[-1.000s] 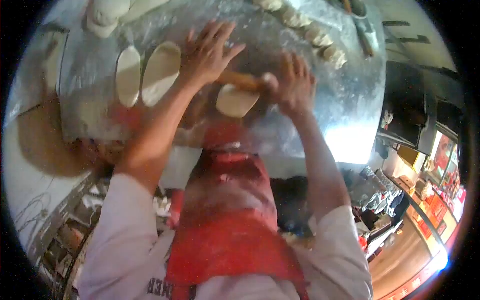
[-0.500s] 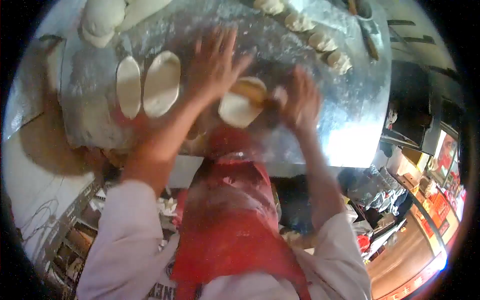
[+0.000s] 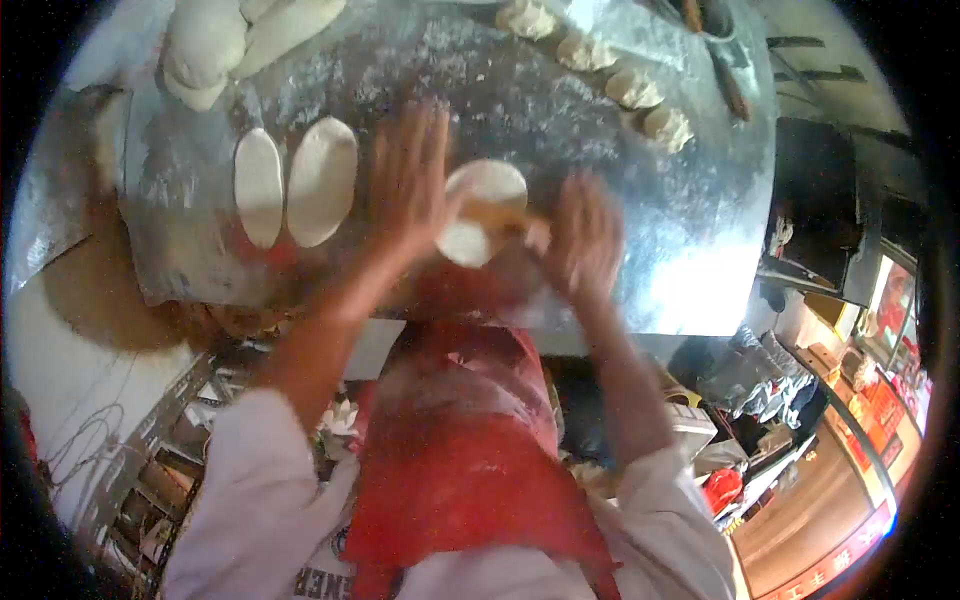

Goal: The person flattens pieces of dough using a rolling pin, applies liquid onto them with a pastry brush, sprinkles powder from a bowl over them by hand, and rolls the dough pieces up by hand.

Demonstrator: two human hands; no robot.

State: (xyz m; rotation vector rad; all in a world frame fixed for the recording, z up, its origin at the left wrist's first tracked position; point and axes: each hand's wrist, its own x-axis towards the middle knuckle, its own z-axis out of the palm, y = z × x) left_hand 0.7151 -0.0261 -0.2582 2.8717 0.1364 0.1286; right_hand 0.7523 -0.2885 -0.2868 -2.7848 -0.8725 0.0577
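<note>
A piece of dough (image 3: pixel 489 180) lies flattened on the metal worktop in front of me, with a short wooden rolling pin (image 3: pixel 495 215) across it. My left hand (image 3: pixel 412 175) is at the pin's left end, fingers stretched forward and slightly blurred. At the other end is my right hand (image 3: pixel 587 235), flat with its fingers extended, also blurred. Both palms seem to press on the pin rather than wrap round it. Left of my left hand rest two rolled dough ovals, a narrow one (image 3: pixel 259 188) and a wider one (image 3: pixel 322 183).
Big dough masses (image 3: pixel 207 45) lie at the worktop's far left. Several rough dough lumps (image 3: pixel 634 88) form a slanting row at the far right, near a dark-handled tool (image 3: pixel 731 88). The worktop's (image 3: pixel 690 250) near edge meets my red apron (image 3: pixel 470 470).
Both hands have drawn back toward me with the rolling pin, which now crosses the dough lower down. The dough under it looks longer.
</note>
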